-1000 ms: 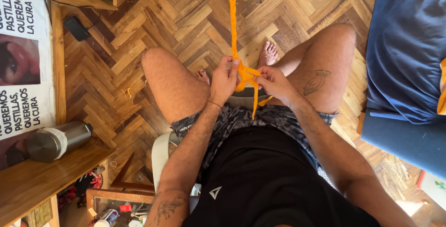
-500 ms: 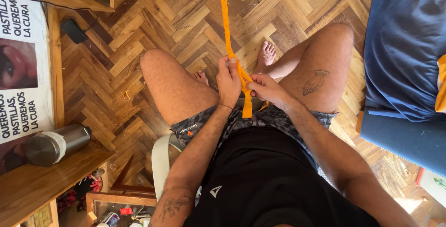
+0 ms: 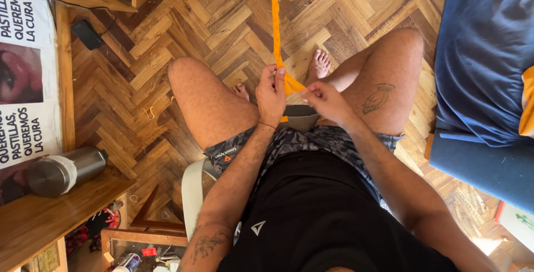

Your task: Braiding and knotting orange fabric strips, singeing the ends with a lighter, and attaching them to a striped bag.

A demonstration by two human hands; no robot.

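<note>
**Orange strands pinched taut between both hands**

Both hands have risen a little since the earlier frame, and the loose orange tail that hung below them is now mostly gathered up; the left hand (image 3: 271,91) is closed with fingers upright, pinching the orange cord (image 3: 274,21) where it runs away taut above the hands; the right hand (image 3: 325,100) is closed too, thumb and fingers nipping a strand just beside the left, apparently to keep tension; wrists meet above the lap, forearms converging from the body; a steel flask (image 3: 64,171) lies on the desk (image 3: 39,222) well left of the hands; a blue cushion (image 3: 489,55) sits far right.
</note>
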